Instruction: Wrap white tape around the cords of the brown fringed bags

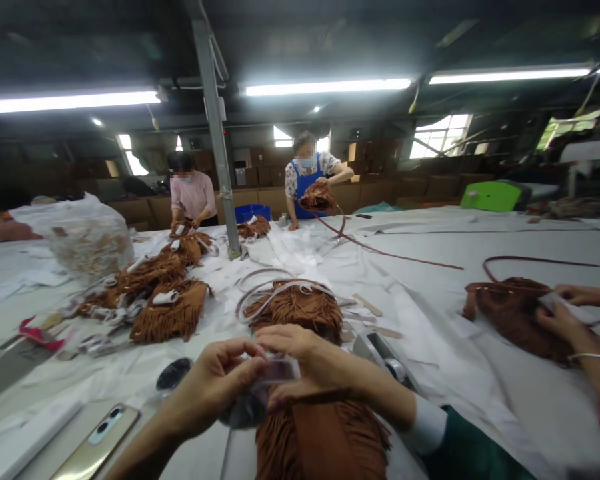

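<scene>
My left hand (230, 380) is closed on the left end of a small clear plastic packet (283, 369). Its other end lies between the thumb and fingers of my right hand (310, 367), which also grips it. What is inside the packet is too blurred to tell. Directly below my hands is a brown fringed bag (325, 437), partly hidden by them. A dark round object (245, 410) shows under my left hand. Just beyond my hands lies another brown fringed bag (300, 307) with a pale looped strap.
Fringed bags (173, 310) and a clear sack (90, 240) lie left. A phone (97, 443) rests near the front left, a metal dispenser (385, 357) right of my hands. A person's hands (570, 320) work at far right; two people stand across the table, near a post (217, 147).
</scene>
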